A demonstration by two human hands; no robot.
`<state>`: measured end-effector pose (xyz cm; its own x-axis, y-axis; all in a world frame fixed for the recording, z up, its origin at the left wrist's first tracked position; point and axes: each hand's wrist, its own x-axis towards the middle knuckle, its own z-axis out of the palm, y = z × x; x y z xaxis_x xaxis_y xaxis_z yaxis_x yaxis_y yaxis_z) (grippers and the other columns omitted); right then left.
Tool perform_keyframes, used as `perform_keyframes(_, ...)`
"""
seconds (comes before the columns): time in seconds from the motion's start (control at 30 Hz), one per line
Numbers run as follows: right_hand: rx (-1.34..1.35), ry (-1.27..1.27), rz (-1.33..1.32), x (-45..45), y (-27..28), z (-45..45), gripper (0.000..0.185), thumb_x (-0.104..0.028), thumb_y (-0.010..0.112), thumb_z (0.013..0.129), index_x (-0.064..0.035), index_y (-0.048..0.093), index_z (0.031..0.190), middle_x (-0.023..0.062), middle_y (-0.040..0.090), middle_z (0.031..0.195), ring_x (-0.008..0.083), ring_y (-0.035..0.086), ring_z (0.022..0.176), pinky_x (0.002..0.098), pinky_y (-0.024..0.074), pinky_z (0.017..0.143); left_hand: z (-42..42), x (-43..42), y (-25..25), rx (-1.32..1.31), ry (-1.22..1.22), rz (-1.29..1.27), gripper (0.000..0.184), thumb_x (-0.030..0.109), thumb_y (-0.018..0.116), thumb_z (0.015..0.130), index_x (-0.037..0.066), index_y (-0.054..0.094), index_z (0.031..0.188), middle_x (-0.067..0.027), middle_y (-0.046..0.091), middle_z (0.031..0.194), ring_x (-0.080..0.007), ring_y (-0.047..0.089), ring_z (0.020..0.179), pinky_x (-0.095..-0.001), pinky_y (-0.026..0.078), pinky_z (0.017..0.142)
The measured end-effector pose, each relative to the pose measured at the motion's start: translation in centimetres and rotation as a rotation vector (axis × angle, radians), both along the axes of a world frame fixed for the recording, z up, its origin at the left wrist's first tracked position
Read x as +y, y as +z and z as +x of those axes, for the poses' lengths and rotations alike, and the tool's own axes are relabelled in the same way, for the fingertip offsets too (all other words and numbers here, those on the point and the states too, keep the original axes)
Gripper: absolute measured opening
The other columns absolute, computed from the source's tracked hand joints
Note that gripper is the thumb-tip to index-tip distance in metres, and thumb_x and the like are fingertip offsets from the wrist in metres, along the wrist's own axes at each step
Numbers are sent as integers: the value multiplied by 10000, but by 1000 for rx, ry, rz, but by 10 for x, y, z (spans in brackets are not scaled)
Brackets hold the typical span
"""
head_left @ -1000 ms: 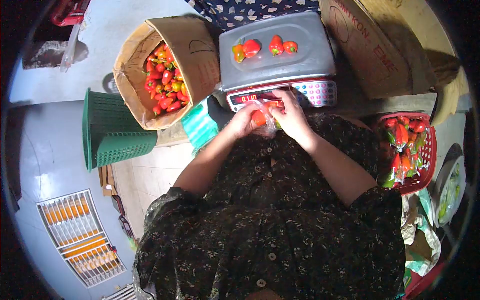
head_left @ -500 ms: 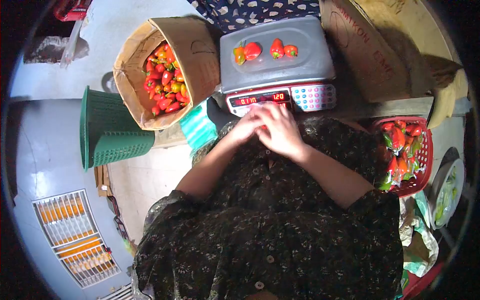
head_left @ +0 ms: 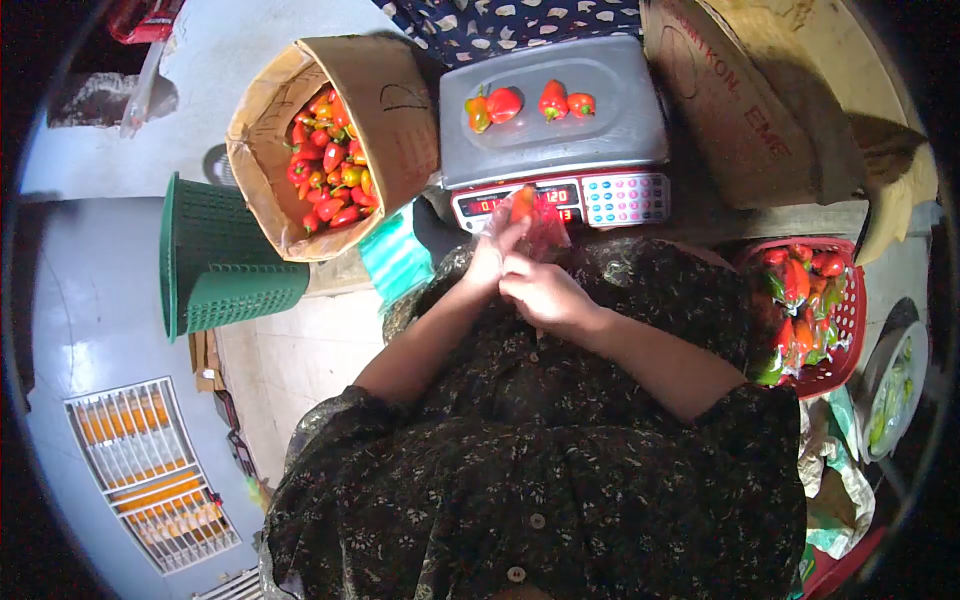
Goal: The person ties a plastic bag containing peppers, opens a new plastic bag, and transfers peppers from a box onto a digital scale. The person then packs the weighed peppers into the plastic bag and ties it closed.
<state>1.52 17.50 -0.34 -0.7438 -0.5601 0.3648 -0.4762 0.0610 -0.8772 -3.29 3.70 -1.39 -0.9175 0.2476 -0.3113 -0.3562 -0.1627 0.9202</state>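
Note:
A clear plastic bag of red peppers (head_left: pixel 545 222) is in front of the scale's display, partly covering it. My left hand (head_left: pixel 490 258) grips the bag from its left side, with fingers along the plastic. Just below, my right hand (head_left: pixel 550 295) is closed with its fingertips at the near end of the bag, beside my left palm. What exactly those fingertips pinch is too small to make out. Beyond both hands stands the digital scale (head_left: pixel 600 150), its grey pan carrying several loose peppers, among them a red pepper (head_left: pixel 504 105) and a yellow-orange pepper (head_left: pixel 478 112).
A cardboard box (head_left: pixel 400 130) of loose peppers tilts open at the left, above a green perforated basket (head_left: pixel 235 270). On the right, a red basket (head_left: pixel 848 330) holds bagged peppers, near a round dish (head_left: pixel 880 400). A large carton (head_left: pixel 740 110) stands behind the scale's right side.
My hands were overlapped over the bag and hid most of it. My right hand has moved down toward me, and the bag of peppers now shows above my fingers.

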Motion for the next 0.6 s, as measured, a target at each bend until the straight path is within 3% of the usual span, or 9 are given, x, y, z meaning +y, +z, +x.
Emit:
perform_keyframes(0.03,-90,2,-20,-3,0,4,181,-204,501,880,-71,543,995,208,587,831,400,593,774,452,469,675,2,0,3,27,-55,-20,626,159,609,859,49,295,1389,-90,537,1210,-186,532,1072,-324,450,901)
perform_keyframes(0.1,-267,7,-58,-7,2,12,170,-213,494,890,-63,525,964,230,566,761,418,582,749,457,459,667,4,9,26,65,-152,-351,663,169,632,832,47,286,1385,-106,542,1192,-193,551,1036,-342,468,866)
perform_keyframes(0.17,-276,78,-55,-9,4,12,152,-201,492,884,-52,463,895,240,530,723,432,568,722,478,439,645,3,22,55,102,-248,-683,699,178,654,806,46,278,1380,-121,546,1174,-200,570,1000,-359,487,830)
perform_keyframes(0.27,-222,106,-20,-7,7,13,154,-194,490,883,-53,431,878,234,520,713,432,560,711,482,430,630,-4,-4,-8,552,-304,-891,693,219,669,827,33,275,1366,-164,506,1223,-254,605,964,-392,487,849)
perform_keyframes(0.3,-215,106,-25,-6,9,13,149,-191,489,883,-55,427,876,230,523,714,430,559,706,481,429,626,-6,0,-4,703,-322,-955,693,233,674,834,28,274,1362,-178,492,1240,-271,616,952,-403,487,856)
perform_keyframes(0.4,-170,91,-43,-4,13,13,134,-180,486,884,-60,430,867,216,524,704,420,559,693,472,431,618,-2,3,21,88,-274,-610,711,330,687,830,19,304,1342,-197,501,1235,-299,544,1109,-392,444,933)
perform_keyframes(0.53,19,107,-40,1,22,11,88,-148,480,884,-68,445,874,190,542,727,395,571,700,454,442,623,-2,-2,13,448,-149,-870,634,327,649,861,11,351,1323,-174,514,1232,-259,529,1118,-343,406,974)
perform_keyframes(0.6,28,83,-41,-4,16,16,64,-53,545,763,-50,502,810,125,500,811,313,579,702,397,480,605,-4,-4,13,315,-218,-690,581,299,627,872,7,375,1307,-159,534,1208,-241,536,1101,-333,410,968)
